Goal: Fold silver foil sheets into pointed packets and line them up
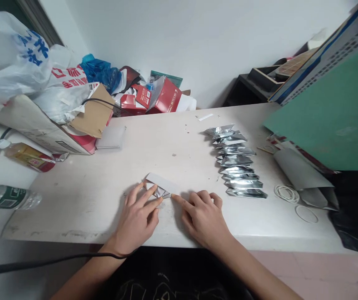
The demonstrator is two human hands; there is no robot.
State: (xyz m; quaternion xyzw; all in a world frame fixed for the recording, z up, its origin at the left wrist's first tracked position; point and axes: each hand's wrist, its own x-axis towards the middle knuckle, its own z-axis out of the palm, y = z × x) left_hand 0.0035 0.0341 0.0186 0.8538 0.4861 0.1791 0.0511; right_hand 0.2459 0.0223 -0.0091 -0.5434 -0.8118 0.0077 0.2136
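Note:
A small sheet of paper (164, 183), white on one side and silvery on the other, lies partly folded on the table in front of me. My left hand (139, 216) is open, its spread fingertips pressing down on the sheet's left and near part. My right hand (204, 214) has its index finger stretched to the sheet's right corner, while its other fingers bend loosely with nothing visible in them. To the right, several folded silver foil pieces (237, 160) lie in a column, overlapping one another.
White rubber bands (286, 193) and a rolled grey sheet (304, 175) lie at the right, beside a green panel (329, 104). A stack of white cards (111, 137) sits back left. Bottles (30, 156), a cardboard box (41, 125) and plastic bags line the left. A black cable (56, 262) crosses my left forearm.

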